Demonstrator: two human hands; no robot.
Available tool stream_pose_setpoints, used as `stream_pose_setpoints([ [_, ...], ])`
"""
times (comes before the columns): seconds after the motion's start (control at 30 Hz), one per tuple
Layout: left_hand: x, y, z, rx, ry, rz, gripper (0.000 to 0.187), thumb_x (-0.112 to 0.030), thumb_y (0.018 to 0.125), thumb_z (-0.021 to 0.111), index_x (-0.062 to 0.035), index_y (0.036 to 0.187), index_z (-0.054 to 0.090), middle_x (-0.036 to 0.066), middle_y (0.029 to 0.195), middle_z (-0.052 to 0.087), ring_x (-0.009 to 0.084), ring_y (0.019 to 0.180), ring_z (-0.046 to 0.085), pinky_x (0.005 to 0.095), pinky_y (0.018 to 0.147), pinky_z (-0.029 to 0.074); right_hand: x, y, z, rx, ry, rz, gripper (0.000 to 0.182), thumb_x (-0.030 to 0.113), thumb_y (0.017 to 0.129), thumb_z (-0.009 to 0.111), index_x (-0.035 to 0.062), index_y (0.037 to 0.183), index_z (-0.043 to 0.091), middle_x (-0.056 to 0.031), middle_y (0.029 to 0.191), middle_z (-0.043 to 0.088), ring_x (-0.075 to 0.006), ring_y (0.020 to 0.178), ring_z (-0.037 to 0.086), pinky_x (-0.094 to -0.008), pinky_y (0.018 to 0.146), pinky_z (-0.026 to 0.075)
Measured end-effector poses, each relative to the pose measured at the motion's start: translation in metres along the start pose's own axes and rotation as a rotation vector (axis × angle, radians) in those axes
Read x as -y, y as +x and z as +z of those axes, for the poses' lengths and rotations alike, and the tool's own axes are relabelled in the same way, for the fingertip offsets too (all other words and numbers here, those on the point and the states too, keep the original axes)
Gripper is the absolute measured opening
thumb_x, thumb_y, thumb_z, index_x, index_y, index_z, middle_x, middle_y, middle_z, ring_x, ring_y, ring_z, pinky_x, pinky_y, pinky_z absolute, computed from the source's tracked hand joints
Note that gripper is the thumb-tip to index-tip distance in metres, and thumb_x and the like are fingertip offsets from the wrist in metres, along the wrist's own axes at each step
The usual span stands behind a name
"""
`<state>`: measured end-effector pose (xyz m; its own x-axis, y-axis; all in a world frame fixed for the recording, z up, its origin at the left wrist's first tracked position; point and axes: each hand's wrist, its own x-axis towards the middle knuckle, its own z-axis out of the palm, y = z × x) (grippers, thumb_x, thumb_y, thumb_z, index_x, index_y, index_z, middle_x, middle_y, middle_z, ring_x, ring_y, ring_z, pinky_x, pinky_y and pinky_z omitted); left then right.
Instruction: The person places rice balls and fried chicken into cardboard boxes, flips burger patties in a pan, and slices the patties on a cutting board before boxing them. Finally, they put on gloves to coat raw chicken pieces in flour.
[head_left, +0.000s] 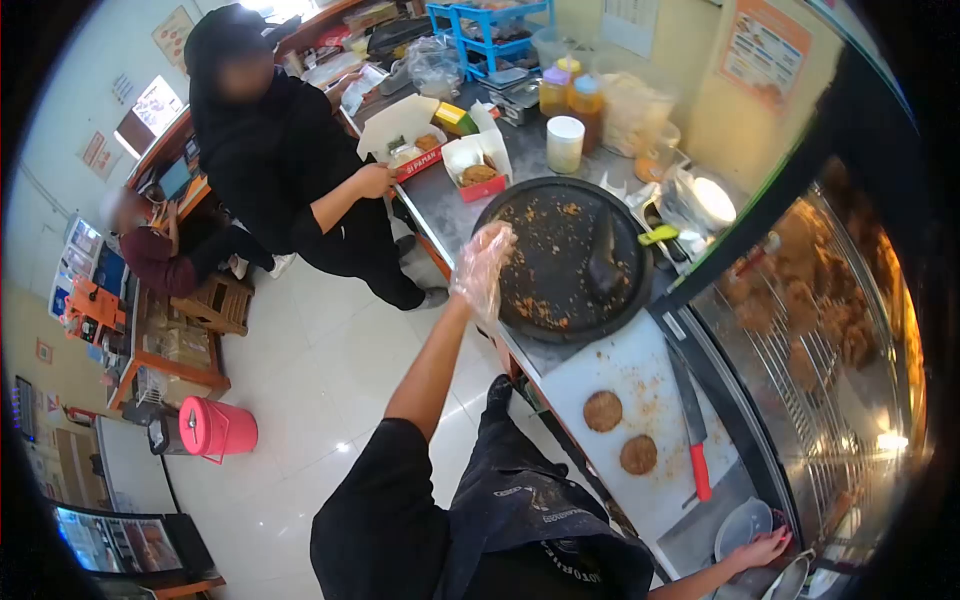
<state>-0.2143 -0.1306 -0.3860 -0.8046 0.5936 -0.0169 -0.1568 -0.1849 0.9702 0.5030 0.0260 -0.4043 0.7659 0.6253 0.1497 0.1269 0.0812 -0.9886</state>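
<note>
My left hand (484, 270), in a clear plastic glove, is over the left rim of a large round black pan (550, 260) with crumbs in it. Its fingers look extended, and nothing shows in them. My right hand (762, 551) is bare, low at the right beside a clear plastic bowl (742, 528); its fingertips reach a dark edge, and whether they grip anything is unclear. Between the hands lies a white cutting board (640, 380) with two round brown patties (603, 411) and a knife with a red handle (701, 472).
A co-worker in black (270, 150) stands at the counter's left, a hand at an open food box (420, 160). Another box (480, 182) and a white-lidded jar (565, 145) stand behind the pan. A glass display case (800, 330) borders the right. Another person (150, 240) sits farther back.
</note>
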Motion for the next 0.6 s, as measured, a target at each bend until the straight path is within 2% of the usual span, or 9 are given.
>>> stream_pose_setpoints([
  [0.03, 0.013, 0.037, -0.023, -0.003, 0.247, 0.075, 0.036, -0.031, 0.089, 0.064, -0.0083, 0.117, 0.059, 0.005, 0.1, 0.067, 0.0129, 0.084, 0.061, 0.0269, 0.075, 0.048, -0.001, -0.026, -0.004, 0.017, -0.057, -0.018, 0.036, 0.018, 0.089, 0.06, 0.0052, 0.122, 0.056, -0.0031, 0.093, 0.058, -0.0095, 0.062, 0.044, -0.0251, 0.049, 0.035],
  [0.1, -0.008, 0.078, -0.046, -0.058, 0.859, 0.217, 0.044, -0.035, 0.081, 0.067, -0.0059, 0.114, 0.061, 0.013, 0.104, 0.067, 0.0251, 0.093, 0.065, 0.0354, 0.078, 0.051, -0.019, -0.058, -0.015, 0.012, -0.13, 0.037, 0.033, 0.018, 0.089, 0.058, 0.0049, 0.12, 0.057, -0.0024, 0.095, 0.058, -0.0086, 0.059, 0.04, -0.0242, 0.048, 0.032],
  [0.2, -0.031, 0.146, -0.069, -0.107, 1.239, 0.264, 0.051, -0.038, 0.074, 0.066, -0.0065, 0.113, 0.061, 0.019, 0.107, 0.065, 0.0331, 0.102, 0.063, 0.0417, 0.086, 0.05, 0.025, -0.141, 0.001, 0.022, -0.337, -0.094, 0.048, 0.031, 0.077, 0.063, 0.0045, 0.117, 0.06, -0.0196, 0.12, 0.058, -0.0374, 0.107, 0.056, -0.0432, 0.086, 0.046],
  [0.3, -0.034, 0.217, -0.086, -0.074, 1.558, 0.061, 0.048, -0.037, 0.073, 0.065, -0.0105, 0.113, 0.062, 0.018, 0.108, 0.066, 0.0349, 0.102, 0.062, 0.0434, 0.087, 0.05, -0.022, -0.125, -0.024, -0.054, -0.2, 0.061, 0.031, 0.019, 0.089, 0.056, 0.0051, 0.117, 0.058, -0.0015, 0.094, 0.056, -0.0084, 0.057, 0.037, -0.023, 0.048, 0.03],
  [0.4, -0.046, 0.251, -0.078, 0.233, 1.816, -0.079, 0.052, -0.042, 0.074, 0.064, -0.0151, 0.118, 0.06, 0.017, 0.115, 0.064, 0.0327, 0.109, 0.06, 0.0431, 0.09, 0.049, 0.025, -0.167, 0.005, -0.053, -0.188, 0.069, 0.032, 0.02, 0.088, 0.057, 0.0064, 0.117, 0.058, -0.0011, 0.094, 0.055, -0.0079, 0.057, 0.036, -0.023, 0.047, 0.029],
  [0.5, -0.032, 0.279, -0.075, 0.404, 1.919, -0.092, 0.062, -0.048, 0.072, 0.066, -0.0139, 0.123, 0.057, 0.015, 0.124, 0.06, 0.0308, 0.117, 0.056, 0.0439, 0.095, 0.046, 0.036, -0.176, 0.019, -0.072, -0.253, 0.054, 0.033, 0.02, 0.087, 0.058, 0.0078, 0.118, 0.058, -0.0018, 0.095, 0.056, -0.0076, 0.058, 0.036, -0.0238, 0.048, 0.03],
  [0.53, -0.032, 0.284, -0.074, 0.441, 1.91, -0.071, 0.071, -0.053, 0.069, 0.069, -0.0143, 0.126, 0.055, 0.015, 0.129, 0.056, 0.0304, 0.122, 0.052, 0.0446, 0.098, 0.043, 0.035, -0.178, 0.021, -0.017, -0.249, 0.047, 0.034, 0.021, 0.087, 0.058, 0.0086, 0.119, 0.058, -0.0022, 0.096, 0.057, -0.0078, 0.06, 0.038, -0.0239, 0.05, 0.032],
  [0.6, 0.002, 0.303, -0.096, 0.403, 1.696, 0.506, 0.035, -0.036, 0.078, 0.065, -0.0115, 0.103, 0.059, 0.01, 0.1, 0.06, 0.0252, 0.092, 0.059, 0.0392, 0.079, 0.049, 0.022, -0.179, 0.023, 0.044, -0.315, 0.0, 0.036, 0.024, 0.088, 0.057, 0.0101, 0.122, 0.057, -0.0028, 0.096, 0.058, -0.0081, 0.065, 0.044, -0.0235, 0.054, 0.036],
])
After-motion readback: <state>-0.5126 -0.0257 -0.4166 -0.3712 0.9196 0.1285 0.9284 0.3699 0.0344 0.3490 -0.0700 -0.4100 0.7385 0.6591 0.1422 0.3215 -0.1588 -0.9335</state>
